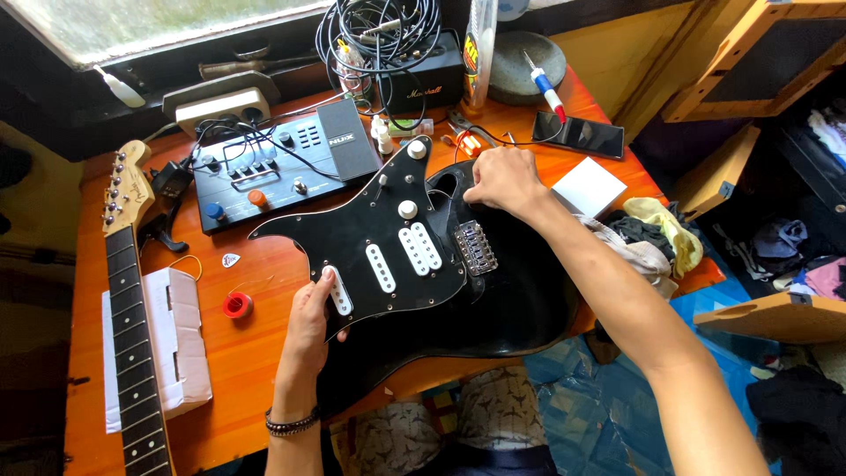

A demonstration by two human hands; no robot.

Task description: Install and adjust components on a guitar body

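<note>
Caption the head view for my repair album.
Left hand lifts black plastic pickguard off glossy black guitar body; right hand steadies it.

Glossy black plastic pickguard [370,234] (metal bridge [476,247]) over orange wooden table [238,370].

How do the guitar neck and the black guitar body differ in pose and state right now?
The guitar neck lies apart at the table's left edge, resting on a white box; the guitar body lies centre, overhanging the near edge. Nobody touches the neck; the left hand and right hand work at the body's pickguard.
</note>
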